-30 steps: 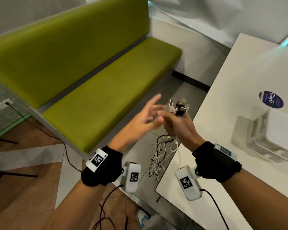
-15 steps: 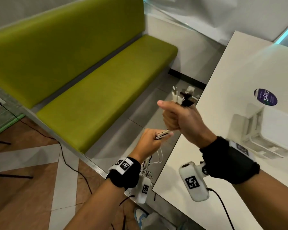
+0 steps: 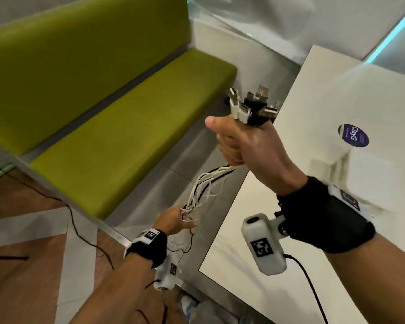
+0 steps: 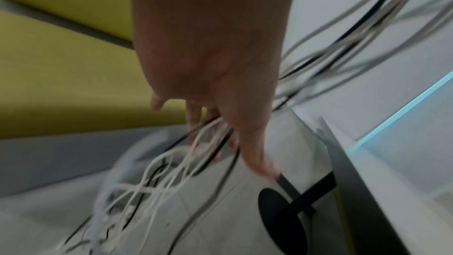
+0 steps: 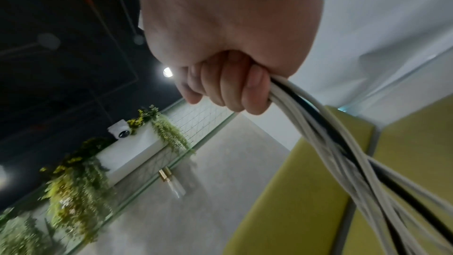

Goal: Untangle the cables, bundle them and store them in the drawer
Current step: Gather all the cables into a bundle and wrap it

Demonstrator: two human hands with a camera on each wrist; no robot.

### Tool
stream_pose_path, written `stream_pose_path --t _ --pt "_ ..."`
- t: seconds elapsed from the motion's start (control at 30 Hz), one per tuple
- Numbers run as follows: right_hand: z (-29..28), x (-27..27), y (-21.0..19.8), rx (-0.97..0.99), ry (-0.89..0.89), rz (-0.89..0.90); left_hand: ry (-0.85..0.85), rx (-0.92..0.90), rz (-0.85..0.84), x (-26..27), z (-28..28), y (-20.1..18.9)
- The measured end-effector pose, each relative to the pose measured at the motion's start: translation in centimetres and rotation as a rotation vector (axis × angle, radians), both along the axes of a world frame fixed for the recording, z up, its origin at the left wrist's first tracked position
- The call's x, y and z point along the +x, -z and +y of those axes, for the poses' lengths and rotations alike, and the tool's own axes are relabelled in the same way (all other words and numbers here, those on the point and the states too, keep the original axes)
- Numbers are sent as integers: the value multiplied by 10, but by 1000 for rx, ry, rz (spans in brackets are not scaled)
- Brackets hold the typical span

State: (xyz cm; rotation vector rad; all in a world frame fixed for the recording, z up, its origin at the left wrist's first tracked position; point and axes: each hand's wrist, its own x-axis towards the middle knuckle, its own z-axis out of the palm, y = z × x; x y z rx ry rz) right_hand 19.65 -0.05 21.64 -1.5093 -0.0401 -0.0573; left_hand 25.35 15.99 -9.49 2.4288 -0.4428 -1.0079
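Right hand fisted on cables raised higher, left hand dropped, fingers combing strands

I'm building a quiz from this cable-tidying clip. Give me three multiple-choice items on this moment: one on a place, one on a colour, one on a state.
1. Where do the plug ends sit?
A. above the right fist
B. on the bench seat
C. on the table

2. What colours are the cables?
A. red and blue
B. white and black
C. all green

3. How is the left hand?
A. a fist round plugs
B. flat on the table
C. fingers extended among the hanging strands

Key:
1 A, the plug ends fan out above the right hand.
2 B, the cables show white and black.
3 C, the left hand reaches among the loose strands.
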Motion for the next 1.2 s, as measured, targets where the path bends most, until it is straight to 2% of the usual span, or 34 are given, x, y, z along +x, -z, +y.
stream_pose_path --t 0.1,0.2,0.3,0.4,0.47,0.6,0.7,0.8,0.87,0.93,0.97,1.07,1.2 --pt "-3 1 17 -20 10 22 -7 -105 6 20 9 -26" --pt "0 0 30 -39 19 44 139 -200 -19 34 12 -84" --pt "0 0 33 1 3 73 83 -523 48 29 10 -136" --pt "0 1 32 -32 -15 80 -29 -837 17 14 -5 -168" --pt "0 1 31 -79 -2 74 10 -904 -81 2 -19 -182" --pt "-2 -1 32 -173 68 93 182 -830 -359 -8 -37 -183" --pt "0 -1 31 -148 69 81 373 -699 -663 -9 -47 -169" --pt "4 0 29 -111 46 82 410 -520 -811 -13 -55 -158" --pt "8 -1 30 -42 24 101 447 -445 -823 -14 -59 -154" --pt "13 -3 31 17 -30 106 484 -460 -807 -14 -66 -149" --pt "16 -3 32 36 -53 113 496 -490 -754 -18 -69 -151" --pt "24 -8 34 36 -91 111 392 -413 -479 -18 -81 -140" --pt "23 -11 32 -51 -71 93 383 -361 -508 -18 -86 -133"
